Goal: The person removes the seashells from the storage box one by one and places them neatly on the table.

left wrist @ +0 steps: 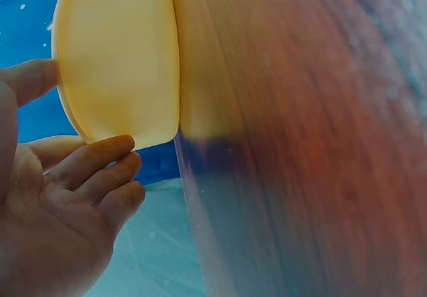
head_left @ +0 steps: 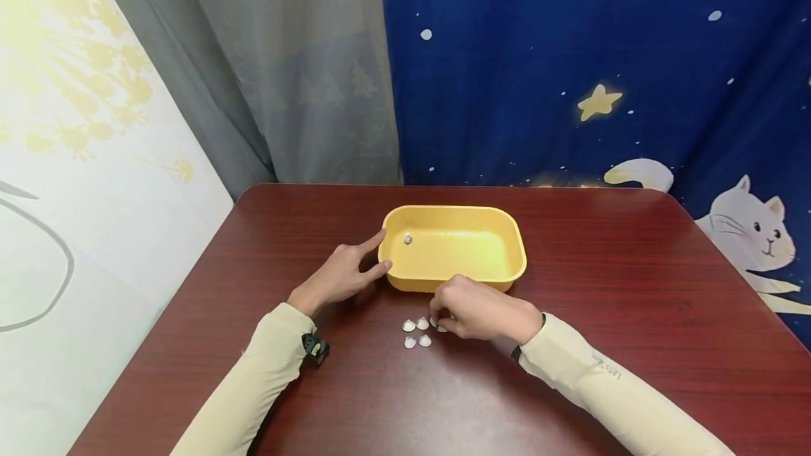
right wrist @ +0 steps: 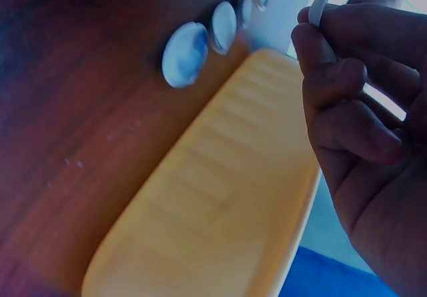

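A yellow plastic basin (head_left: 453,278) stands on the table, with one small whitish piece (head_left: 408,239) inside at its left end. My left hand (head_left: 342,273) touches the basin's left end, thumb and fingers spread and fairly straight against its rim and wall. In front of the basin, my right hand (head_left: 478,307) pinches a small white seashell (right wrist: 319,9) between thumb and fingertip. Several more white shells (head_left: 408,326) lie on the table just left of that hand. One nearer shell (right wrist: 185,55) shows large in the right wrist view.
The dark red wooden table (head_left: 602,259) extends around the basin on all sides. Behind it hang a grey curtain (head_left: 310,55) and a blue curtain (head_left: 507,90) with stars and a cat. A pale patterned wall (head_left: 95,181) borders the left.
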`<state>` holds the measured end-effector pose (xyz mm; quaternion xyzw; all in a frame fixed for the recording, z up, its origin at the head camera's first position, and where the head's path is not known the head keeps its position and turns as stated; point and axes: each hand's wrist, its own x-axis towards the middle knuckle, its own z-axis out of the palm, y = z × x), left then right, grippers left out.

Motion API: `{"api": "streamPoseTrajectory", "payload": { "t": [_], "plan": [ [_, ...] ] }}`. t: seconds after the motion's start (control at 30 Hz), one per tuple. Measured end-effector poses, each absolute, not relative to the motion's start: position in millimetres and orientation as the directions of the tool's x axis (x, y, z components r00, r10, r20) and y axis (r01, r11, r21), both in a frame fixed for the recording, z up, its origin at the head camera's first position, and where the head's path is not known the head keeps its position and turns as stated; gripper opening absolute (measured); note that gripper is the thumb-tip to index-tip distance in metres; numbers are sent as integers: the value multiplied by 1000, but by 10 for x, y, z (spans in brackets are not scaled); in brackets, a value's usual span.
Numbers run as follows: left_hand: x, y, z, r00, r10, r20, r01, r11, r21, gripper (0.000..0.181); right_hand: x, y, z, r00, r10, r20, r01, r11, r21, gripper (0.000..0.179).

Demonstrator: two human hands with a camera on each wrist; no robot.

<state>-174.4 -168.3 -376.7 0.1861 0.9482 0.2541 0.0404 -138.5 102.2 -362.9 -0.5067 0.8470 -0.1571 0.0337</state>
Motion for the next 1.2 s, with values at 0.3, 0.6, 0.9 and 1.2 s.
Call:
{"api": "streamPoseTrajectory", "payload": {
  "t": [0.3, 0.6, 0.9, 1.2],
  "plan": [
    [-1731, -1688, -3774, -931, 364, 23, 325, 799, 505, 75, -1326, 979, -3714, -472, -877, 92, -867, 442, -230, 21],
    [-1723, -1684, -3776, -931, 365, 17, 323, 800, 506, 75, -1290, 955, -3772, -514, -854, 86, -855, 500, -139, 25],
    [-1718, -1682, -3774, -929, 369, 31, 335, 801, 497, 74, -1289, 946, -3801, -515, -852, 96, -857, 508, -88, 29],
    [-1721, -1674, -3770, -931, 365, 20, 326, 802, 501, 74, -1292, 954, -3832, -518, -850, 100, -856, 514, -60, 29]
  ]
}}
